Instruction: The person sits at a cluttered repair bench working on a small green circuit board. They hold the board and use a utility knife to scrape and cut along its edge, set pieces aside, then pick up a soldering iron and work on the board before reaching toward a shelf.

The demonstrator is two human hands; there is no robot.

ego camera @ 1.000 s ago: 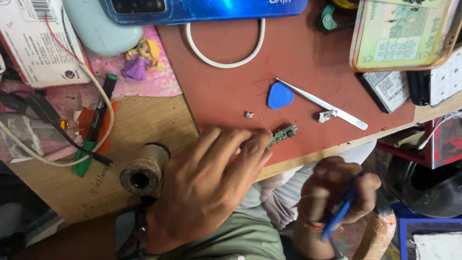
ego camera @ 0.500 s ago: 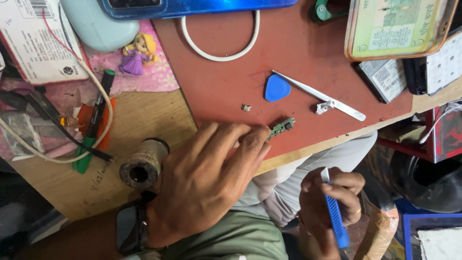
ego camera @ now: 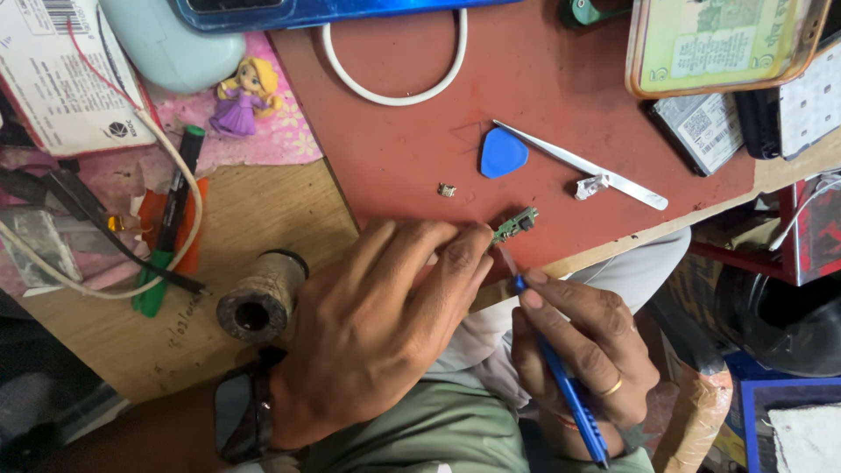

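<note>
We see the left hand point(ego camera: 377, 324) lying palm down at the edge of the red mat point(ego camera: 403, 166), its fingertips pinching the small green circuit board point(ego camera: 515, 224) flat, likely to keep it from sliding. The right hand point(ego camera: 583, 350) grips a blue-handled tool point(ego camera: 561, 385) like a pen, its tip just beside the board. 1 blue pick point(ego camera: 503, 152) and metal tweezers point(ego camera: 583, 165) lie near.

The mat point(ego camera: 543, 96) looks matt red rubber, scuffed; the bench point(ego camera: 254, 219) at its nine o'clock is bare rough wood. The tweezers point(ego camera: 583, 164) are shiny metal, the pick point(ego camera: 503, 152) smooth blue plastic, the spool point(ego camera: 260, 299) dull and crusted
</note>
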